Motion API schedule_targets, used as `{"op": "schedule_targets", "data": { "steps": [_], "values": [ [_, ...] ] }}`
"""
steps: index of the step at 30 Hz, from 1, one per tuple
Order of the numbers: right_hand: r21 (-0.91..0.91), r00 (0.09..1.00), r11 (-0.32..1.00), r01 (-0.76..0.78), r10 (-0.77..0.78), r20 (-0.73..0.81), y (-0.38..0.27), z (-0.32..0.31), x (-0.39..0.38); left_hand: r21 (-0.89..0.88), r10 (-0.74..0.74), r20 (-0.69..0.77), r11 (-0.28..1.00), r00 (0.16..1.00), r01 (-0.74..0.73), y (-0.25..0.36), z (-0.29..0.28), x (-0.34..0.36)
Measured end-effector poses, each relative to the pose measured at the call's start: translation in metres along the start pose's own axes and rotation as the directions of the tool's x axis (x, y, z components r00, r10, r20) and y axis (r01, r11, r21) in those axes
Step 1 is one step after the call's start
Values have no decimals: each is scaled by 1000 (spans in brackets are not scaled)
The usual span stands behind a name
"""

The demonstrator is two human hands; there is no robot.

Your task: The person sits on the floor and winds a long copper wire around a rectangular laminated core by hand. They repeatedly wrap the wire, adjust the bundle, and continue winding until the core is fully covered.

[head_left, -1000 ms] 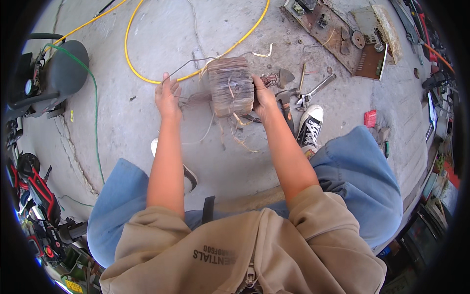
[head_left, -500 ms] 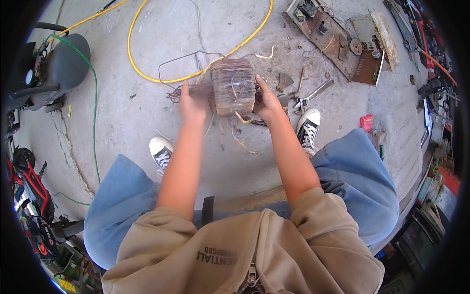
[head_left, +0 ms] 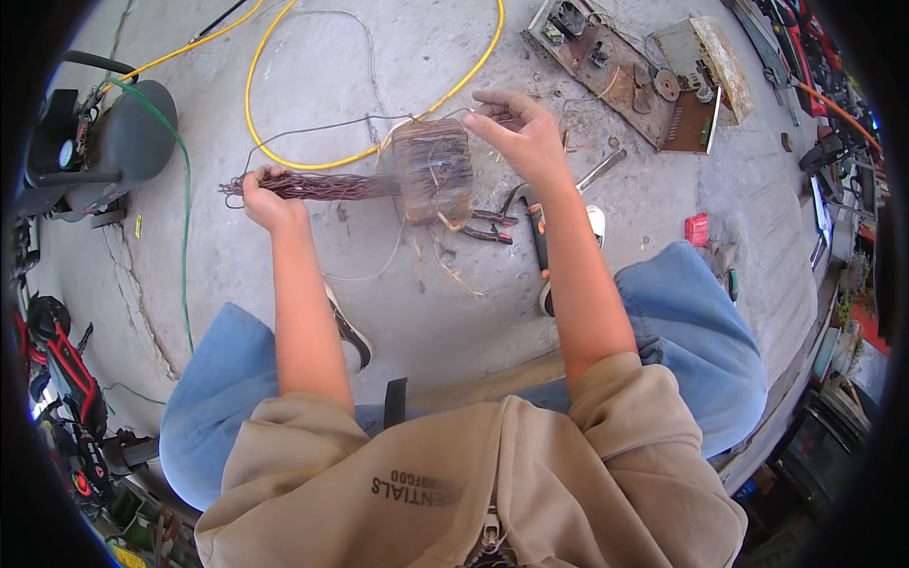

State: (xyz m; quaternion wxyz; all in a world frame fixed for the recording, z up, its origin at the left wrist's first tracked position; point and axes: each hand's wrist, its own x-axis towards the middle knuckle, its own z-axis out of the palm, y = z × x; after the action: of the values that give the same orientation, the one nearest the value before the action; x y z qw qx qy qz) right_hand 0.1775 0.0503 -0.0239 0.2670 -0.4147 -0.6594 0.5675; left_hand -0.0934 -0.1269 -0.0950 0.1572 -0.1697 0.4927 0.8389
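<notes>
My left hand [head_left: 273, 201] is closed around a long bundle of dark reddish-brown wire [head_left: 331, 186], near the bundle's loose end. The bundle runs rightward to a ridged, brown, block-shaped metal core [head_left: 437, 170], which is blurred. Just above and right of the core, my right hand [head_left: 521, 137] is off it, thumb and fingers apart. A single thin wire loops from beside my left hand over the core toward my right thumb; whether the thumb touches it I cannot tell. Pliers with black and red handles [head_left: 492, 227] lie right of the core.
An adjustable wrench [head_left: 601, 172] lies beyond my right forearm. Farther right are a rusty opened metal panel [head_left: 606, 80] and a red scrap [head_left: 697, 229]. A yellow hose [head_left: 251, 90] loops behind the core. At left stands a dark air compressor [head_left: 133, 128] with a green hose [head_left: 187, 227].
My left hand has moved left, and a longer stretch of the wire bundle now shows beside the core. My right hand has left the core's side and risen, fingers spread.
</notes>
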Motion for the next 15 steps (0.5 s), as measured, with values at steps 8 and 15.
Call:
{"op": "schedule_targets", "data": {
  "steps": [8, 15],
  "values": [
    [-22, 924, 978, 209, -190, 333, -57, 42, 10, -9, 64, 944, 986, 324, -169, 67, 161, -124],
    [292, 973, 931, 220, -188, -132, -20, 14, -5, 328, -280, 941, 896, 193, -299, 27, 232, -221]
  ]
}}
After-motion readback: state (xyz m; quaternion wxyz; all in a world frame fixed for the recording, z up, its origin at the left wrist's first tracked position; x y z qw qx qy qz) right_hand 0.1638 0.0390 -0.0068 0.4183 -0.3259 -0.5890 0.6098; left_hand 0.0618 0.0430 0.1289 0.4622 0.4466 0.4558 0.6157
